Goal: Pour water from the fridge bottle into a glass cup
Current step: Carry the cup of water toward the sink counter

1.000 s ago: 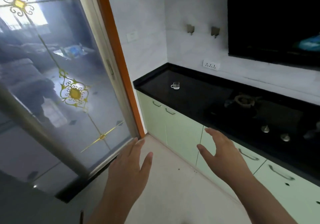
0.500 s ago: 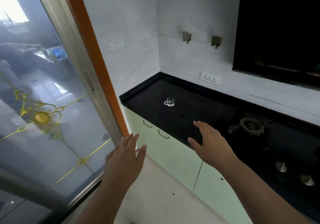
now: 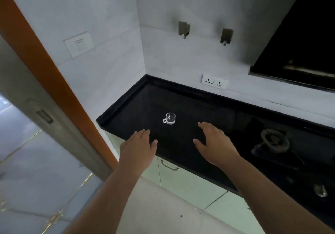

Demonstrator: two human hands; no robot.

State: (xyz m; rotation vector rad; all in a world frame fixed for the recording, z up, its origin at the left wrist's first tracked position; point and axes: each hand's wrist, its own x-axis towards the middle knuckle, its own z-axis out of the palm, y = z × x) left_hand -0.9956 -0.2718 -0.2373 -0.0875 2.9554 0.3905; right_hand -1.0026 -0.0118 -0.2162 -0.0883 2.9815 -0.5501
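A glass door (image 3: 27, 161) with an orange frame (image 3: 54, 81) stands left of a black counter (image 3: 137, 103) set in a white tiled corner. A small clear glass cup (image 3: 169, 118) with a handle stands upright mid-counter. The left hand (image 3: 138, 147) and right hand (image 3: 214, 143) hover near it, fingers straight, holding nothing. A burner (image 3: 274, 140) sits further right.

A small clear glass cup (image 3: 170, 118) with a handle stands upright on the black counter (image 3: 137, 107).
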